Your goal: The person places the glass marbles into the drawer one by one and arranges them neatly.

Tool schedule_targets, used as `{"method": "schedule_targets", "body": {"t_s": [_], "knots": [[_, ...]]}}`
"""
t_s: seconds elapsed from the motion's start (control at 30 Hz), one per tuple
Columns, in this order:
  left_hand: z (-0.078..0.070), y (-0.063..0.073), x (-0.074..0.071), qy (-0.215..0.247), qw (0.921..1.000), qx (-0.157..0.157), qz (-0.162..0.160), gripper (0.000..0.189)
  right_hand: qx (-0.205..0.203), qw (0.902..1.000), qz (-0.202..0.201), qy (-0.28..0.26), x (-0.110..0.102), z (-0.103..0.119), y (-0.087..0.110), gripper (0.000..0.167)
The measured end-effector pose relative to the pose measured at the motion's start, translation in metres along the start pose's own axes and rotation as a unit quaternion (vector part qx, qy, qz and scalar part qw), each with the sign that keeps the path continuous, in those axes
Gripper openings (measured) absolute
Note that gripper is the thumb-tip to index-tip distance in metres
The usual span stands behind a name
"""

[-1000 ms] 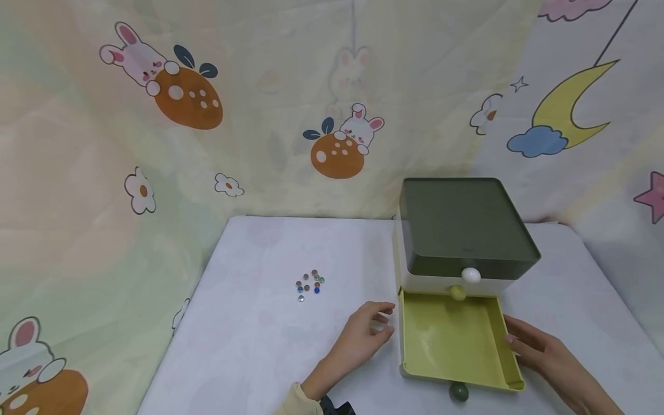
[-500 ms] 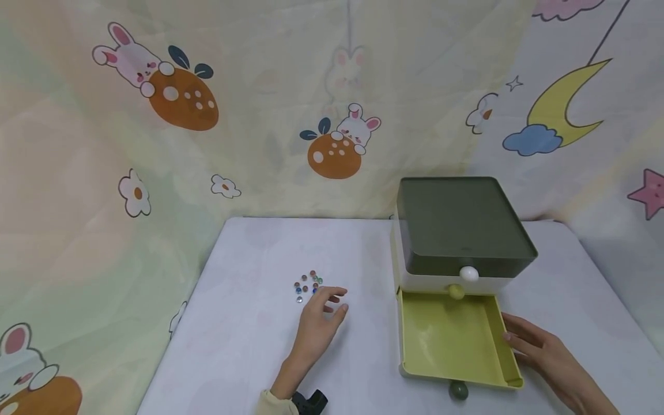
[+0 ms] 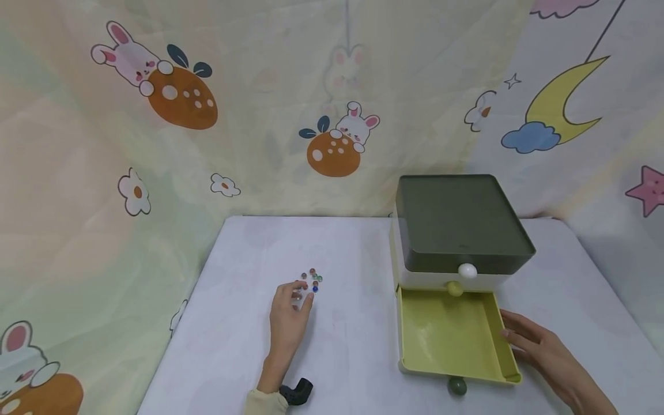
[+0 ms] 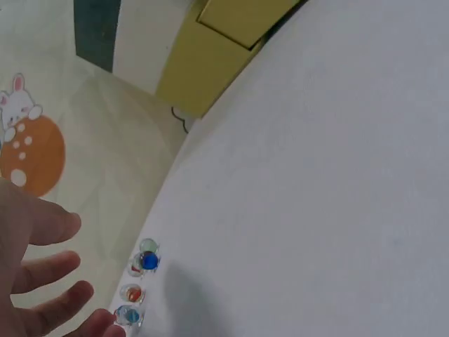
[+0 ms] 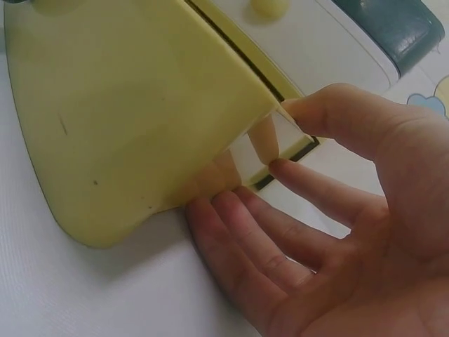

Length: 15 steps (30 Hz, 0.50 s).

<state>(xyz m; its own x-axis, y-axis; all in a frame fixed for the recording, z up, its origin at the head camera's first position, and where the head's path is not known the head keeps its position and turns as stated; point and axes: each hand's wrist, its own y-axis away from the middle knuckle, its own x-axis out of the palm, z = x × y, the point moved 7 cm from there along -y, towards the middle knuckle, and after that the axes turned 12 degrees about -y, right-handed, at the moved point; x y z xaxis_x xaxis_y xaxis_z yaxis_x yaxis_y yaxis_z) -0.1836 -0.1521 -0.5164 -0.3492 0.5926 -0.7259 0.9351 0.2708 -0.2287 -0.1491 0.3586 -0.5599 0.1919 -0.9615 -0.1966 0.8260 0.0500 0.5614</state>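
Several small glass marbles (image 3: 314,277), some clear with coloured swirls and one deep blue (image 4: 149,260), lie clustered on the white table. My left hand (image 3: 288,316) hovers over the near left side of this cluster, fingers loosely bent and thumb apart. It hides some marbles, and nothing shows held in it. To the right stands a small drawer cabinet (image 3: 466,222) with a dark green top. Its lowest, yellow-green drawer (image 3: 448,331) is pulled out, with nothing seen inside. My right hand (image 3: 551,354) rests its fingertips (image 5: 210,210) against the drawer's right side, thumb near the rim.
A white knob (image 3: 467,271), a yellow-green knob (image 3: 455,289) and a dark green knob (image 3: 457,386) stick out from the cabinet's drawers. Behind the white table (image 3: 249,248) hangs a cloth printed with rabbits, flowers and a moon. A black strap mount (image 3: 297,392) sits on my left wrist.
My left hand has moved left from beside the open drawer to the marbles. My right hand has stayed at the drawer's side.
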Motion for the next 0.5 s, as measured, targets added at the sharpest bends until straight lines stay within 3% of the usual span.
{"method": "schedule_targets", "body": {"t_s": [0.2, 0.5], "knots": [[0.015, -0.006, 0.004, -0.04, 0.9986, -0.032, 0.01, 0.042, 0.005, 1.0, -0.001, -0.005, -0.001, 0.001, -0.002, 0.091], [0.02, -0.006, 0.009, -0.096, 0.9949, -0.022, 0.02, 0.036, 0.018, 0.9996, 0.003, -0.02, 0.001, -0.001, -0.002, 0.095]]}}
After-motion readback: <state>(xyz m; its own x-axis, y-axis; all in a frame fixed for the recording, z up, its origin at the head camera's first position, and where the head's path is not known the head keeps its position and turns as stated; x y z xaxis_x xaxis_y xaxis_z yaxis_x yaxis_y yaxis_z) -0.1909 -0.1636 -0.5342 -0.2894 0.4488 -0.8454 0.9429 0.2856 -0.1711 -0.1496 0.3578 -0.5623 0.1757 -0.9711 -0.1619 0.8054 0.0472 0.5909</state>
